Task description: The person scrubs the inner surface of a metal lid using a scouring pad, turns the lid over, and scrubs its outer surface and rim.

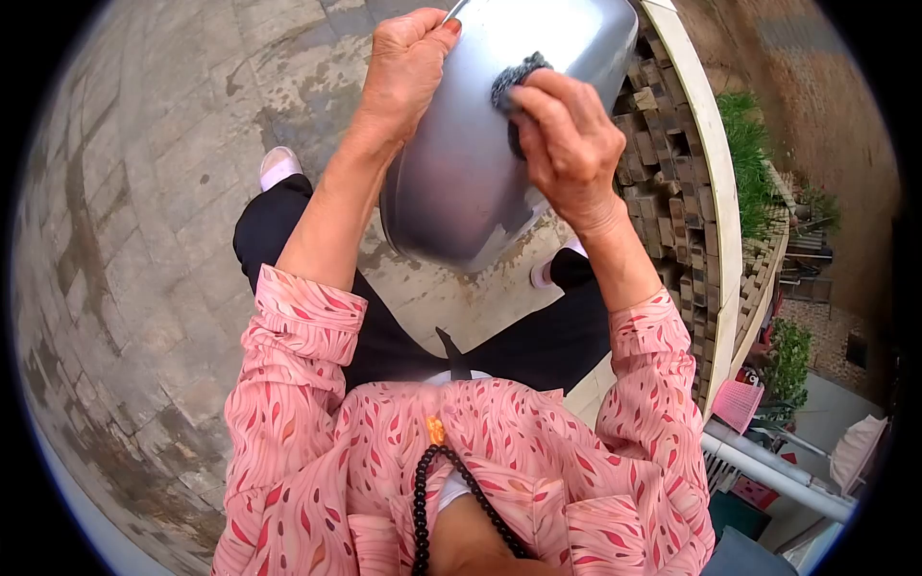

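Observation:
A large silvery metal basin is tilted up in front of me, its smooth outer side facing me. My left hand is closed on its rim at the upper left, thumb pressed on the metal. Against the basin's outside, my right hand pinches a dark grey scouring pad. The fingertips of that hand are slightly blurred, and part of the pad is hidden beneath them. The basin's inside is turned away and cannot be seen.
Wet patches mark the stone paving around my feet. Stacked bricks line the right side beside a pale ledge. Beyond it are green plants, a pink basket and a white pipe.

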### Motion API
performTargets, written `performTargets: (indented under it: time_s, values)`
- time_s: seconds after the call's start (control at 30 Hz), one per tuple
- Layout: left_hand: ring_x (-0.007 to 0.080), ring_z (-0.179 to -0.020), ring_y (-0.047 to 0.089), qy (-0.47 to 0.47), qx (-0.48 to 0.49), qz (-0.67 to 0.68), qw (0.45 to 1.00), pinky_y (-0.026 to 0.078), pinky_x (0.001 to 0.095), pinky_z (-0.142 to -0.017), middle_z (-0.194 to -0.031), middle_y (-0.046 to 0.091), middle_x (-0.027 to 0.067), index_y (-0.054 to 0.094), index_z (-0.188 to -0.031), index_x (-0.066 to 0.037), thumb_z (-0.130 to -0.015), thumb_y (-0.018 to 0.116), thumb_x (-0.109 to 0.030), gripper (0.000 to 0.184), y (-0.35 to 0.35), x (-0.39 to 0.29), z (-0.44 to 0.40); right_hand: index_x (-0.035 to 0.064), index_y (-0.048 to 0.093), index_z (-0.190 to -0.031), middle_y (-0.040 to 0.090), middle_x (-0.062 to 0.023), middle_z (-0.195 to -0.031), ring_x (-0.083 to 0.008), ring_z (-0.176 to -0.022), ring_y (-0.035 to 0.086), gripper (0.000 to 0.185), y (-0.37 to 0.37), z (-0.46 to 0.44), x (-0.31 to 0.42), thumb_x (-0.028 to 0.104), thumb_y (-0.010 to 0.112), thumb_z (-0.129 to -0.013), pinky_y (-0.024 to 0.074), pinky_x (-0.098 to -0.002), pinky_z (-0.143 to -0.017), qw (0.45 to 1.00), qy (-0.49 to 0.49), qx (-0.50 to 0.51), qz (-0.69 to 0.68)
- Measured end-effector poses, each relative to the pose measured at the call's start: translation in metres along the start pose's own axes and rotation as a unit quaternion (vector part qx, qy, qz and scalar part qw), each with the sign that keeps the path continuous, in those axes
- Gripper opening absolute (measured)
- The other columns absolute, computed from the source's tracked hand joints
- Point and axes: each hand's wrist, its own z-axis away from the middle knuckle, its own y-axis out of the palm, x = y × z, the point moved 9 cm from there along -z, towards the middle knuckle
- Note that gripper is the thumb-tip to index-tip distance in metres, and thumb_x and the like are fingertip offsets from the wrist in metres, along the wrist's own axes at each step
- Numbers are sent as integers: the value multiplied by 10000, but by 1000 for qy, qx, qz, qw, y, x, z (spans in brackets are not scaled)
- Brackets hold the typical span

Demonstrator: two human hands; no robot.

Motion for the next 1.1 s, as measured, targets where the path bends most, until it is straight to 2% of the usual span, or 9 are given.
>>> performTargets:
  time_s: [0.1,0.23,0.37,0.47,0.57,0.63,0.8,0.97,1.1]
  values:
    - [56,-693,572,-25,2,44,999,487,212,-607,-829,640,17,633,-996,40,-979,531,-130,199,3,4,1,78,656,-900,637,-32,-931,-200,-725,598,196,-7,-16,-44,33,696,-714,523,-320,-635,994,28,-78,63]
    - [63,-608,476,-27,-27,99,994,410,257,-540,-700,575,-7,625,-833,23,-968,528,-221,295,-4,-6,2,79,664,-927,647,-35,-953,-186,-739,597,263,15,10,31,29,716,-675,507,-298,-657,999,-3,46,13]
    - [73,-629,493,-35,-6,72,997,421,261,-563,-695,583,17,623,-798,5,-1009,405,-472,565,6,-9,6,98,670,-922,656,-14,-928,-215,-820,622,151,14,-52,-26,111,708,-777,507,-323,-676,994,28,45,93]
    - [86,-722,588,-22,35,43,998,484,228,-655,-835,651,71,613,-1007,56,-985,339,-602,713,13,-10,4,87,664,-913,665,-37,-934,-258,-860,628,120,23,-78,-78,181,656,-839,508,-368,-730,981,86,55,165]
    - [93,-730,600,-13,12,67,998,488,229,-662,-849,657,87,611,-1025,66,-941,304,-694,825,5,-3,-3,130,639,-859,644,17,-952,-186,-808,613,56,44,-54,-7,148,668,-814,498,-300,-671,989,1,93,111]
    - [99,-734,610,7,18,59,998,495,231,-661,-856,659,97,606,-1035,73,-921,291,-725,866,6,-7,-4,142,624,-840,639,39,-941,-151,-786,603,83,50,-30,35,125,683,-785,490,-280,-649,983,-54,136,112]
    - [117,-753,633,-5,62,64,996,514,240,-647,-860,658,115,592,-1046,76,-884,274,-776,924,17,-7,2,121,628,-866,628,12,-924,-188,-812,613,91,25,-81,-55,119,667,-784,507,-330,-666,980,14,89,180]
    - [113,-755,633,-39,37,132,990,518,226,-660,-852,658,107,591,-1036,55,-858,283,-803,929,16,1,-4,111,609,-852,615,8,-930,-179,-794,603,128,48,-32,33,95,681,-748,494,-314,-644,979,-63,162,110]
    - [102,-745,630,-57,47,146,986,528,228,-672,-853,660,107,590,-1020,51,-854,257,-812,940,13,0,0,93,609,-862,585,-19,-839,-224,-786,598,121,34,-64,-20,127,677,-767,496,-355,-604,978,11,131,165]
